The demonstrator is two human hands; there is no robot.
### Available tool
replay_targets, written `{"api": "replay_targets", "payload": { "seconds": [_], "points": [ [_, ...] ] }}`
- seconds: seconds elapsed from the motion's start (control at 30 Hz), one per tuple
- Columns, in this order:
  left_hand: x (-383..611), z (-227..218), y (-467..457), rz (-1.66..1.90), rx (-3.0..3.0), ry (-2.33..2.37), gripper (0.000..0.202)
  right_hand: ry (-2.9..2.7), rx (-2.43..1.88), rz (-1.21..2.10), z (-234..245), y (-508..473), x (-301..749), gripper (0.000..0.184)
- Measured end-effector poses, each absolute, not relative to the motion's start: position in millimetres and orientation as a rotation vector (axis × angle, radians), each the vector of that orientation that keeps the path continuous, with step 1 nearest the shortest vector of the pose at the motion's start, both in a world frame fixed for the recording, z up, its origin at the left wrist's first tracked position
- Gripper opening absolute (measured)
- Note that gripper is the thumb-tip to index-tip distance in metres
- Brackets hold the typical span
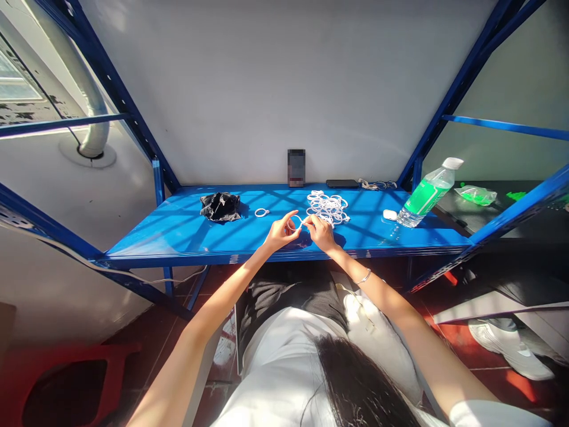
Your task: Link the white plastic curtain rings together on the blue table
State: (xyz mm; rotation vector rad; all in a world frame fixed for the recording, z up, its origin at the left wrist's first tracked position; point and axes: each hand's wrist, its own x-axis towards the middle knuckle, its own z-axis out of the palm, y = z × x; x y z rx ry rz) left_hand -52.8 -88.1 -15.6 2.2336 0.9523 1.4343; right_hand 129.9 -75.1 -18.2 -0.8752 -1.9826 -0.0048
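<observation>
At mid-frame, a white ring [301,221] was pinched in the fingertips of the left hand [283,232] and right hand [320,231], forearms angled inward from the lower corners. Work seemed partway: a single ring [267,211] lay left, a white pile [328,207] right, on the blue table [178,228].

White top [280,350], apparently dark trousers [288,290]

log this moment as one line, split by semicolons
left hand: holding white ring; right hand: at same ring's right edge; ring pile: on blue table beyond right hand; lone ring: left of pile
</observation>
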Motion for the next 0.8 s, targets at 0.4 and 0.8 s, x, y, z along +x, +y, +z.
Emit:
{"api": "replay_targets", "payload": {
  "seconds": [0.4, 0.8],
  "points": [
    [-54.1, -11.7, -90.9, 1.472, 2.233, 1.011, 0.053, -1.919, -0.862, -0.065, -19.0, -75.9, 128.7, 0.026],
    [-54.3, -11.5, -91.4, 1.481, 2.249, 1.025, 0.05, -1.952, -0.829, 0.015, -10.9, -82.6, 125.4, 0.024]
  ]
}}
